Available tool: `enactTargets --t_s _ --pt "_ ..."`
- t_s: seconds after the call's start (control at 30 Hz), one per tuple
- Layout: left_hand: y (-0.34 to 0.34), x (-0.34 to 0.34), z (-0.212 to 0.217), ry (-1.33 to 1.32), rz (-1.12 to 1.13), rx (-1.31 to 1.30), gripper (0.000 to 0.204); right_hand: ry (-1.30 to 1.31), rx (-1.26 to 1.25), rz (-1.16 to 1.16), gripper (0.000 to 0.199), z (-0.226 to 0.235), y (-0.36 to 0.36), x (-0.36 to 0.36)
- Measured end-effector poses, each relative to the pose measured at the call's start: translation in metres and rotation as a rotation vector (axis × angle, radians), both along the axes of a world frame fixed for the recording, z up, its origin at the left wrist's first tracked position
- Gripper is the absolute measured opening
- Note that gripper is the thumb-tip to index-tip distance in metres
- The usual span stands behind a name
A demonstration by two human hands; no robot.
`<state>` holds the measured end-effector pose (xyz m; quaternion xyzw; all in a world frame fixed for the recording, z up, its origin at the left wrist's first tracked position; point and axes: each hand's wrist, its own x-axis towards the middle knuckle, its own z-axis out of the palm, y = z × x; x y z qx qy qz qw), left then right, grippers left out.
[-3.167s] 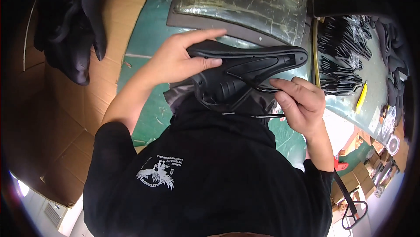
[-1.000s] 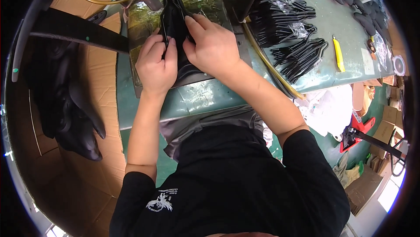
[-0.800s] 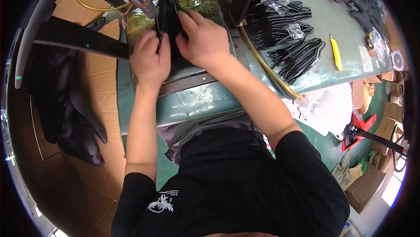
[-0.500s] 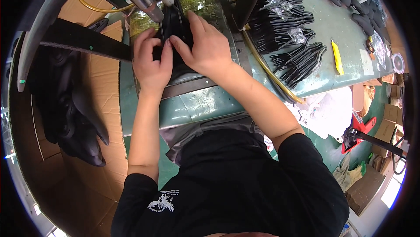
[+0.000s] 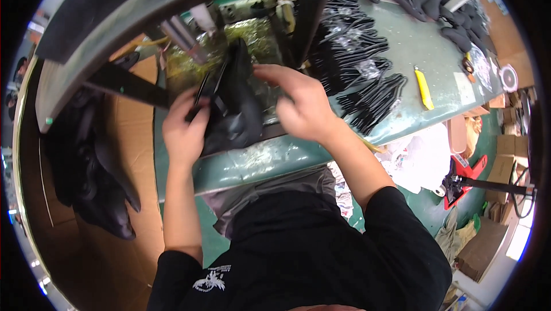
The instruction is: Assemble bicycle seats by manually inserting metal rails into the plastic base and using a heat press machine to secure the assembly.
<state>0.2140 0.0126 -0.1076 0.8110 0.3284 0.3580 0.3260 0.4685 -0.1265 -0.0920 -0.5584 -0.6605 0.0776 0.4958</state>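
Note:
A soft, glossy black piece (image 5: 244, 101), long and narrow at its far end and wider near me, lies on the machine's bed in front of me. It looks like a saddle-shaped cover; its exact kind I cannot make out. My left hand (image 5: 185, 130) is at its left side, fingers closed round a thin black strip (image 5: 201, 88) that stands up beside the piece. To the right, my right hand (image 5: 301, 104) is apart from the piece, index finger stretched out and thumb spread, slightly blurred, with nothing in it.
Metal cylinders (image 5: 185, 40) and a dark frame (image 5: 313, 21) stand over the bed. Stacked black strips (image 5: 373, 101) and a yellow cutter (image 5: 423, 88) lie on the green table to the right. A cardboard box (image 5: 135, 156) with black saddle-shaped pieces (image 5: 92, 167) is at left.
My right hand has lifted off the black piece and moved right. The left hand has moved a little down and left, and the piece now shows more fully. The view has shifted.

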Motion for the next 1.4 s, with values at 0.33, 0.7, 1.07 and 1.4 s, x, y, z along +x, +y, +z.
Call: enactTargets --t_s 0.33,0.7,1.07,1.4 --pt "-0.064 0.016 0.052 -0.636 -0.746 -0.683 0.039 0.812 -0.079 -0.009 0.066 -0.056 -0.083 0.037" --pt "-0.021 -0.134 0.025 -0.200 0.173 0.065 0.010 0.585 -0.201 -0.690 0.044 0.067 -0.046 0.184" --pt "-0.018 -0.232 0.032 0.840 0.885 0.784 0.042 -0.172 -0.195 -0.358 0.037 0.055 0.077 0.241" --pt "-0.029 -0.217 0.047 1.229 1.030 0.116 0.068 -0.757 -0.448 -0.380 0.065 0.051 0.002 0.185"
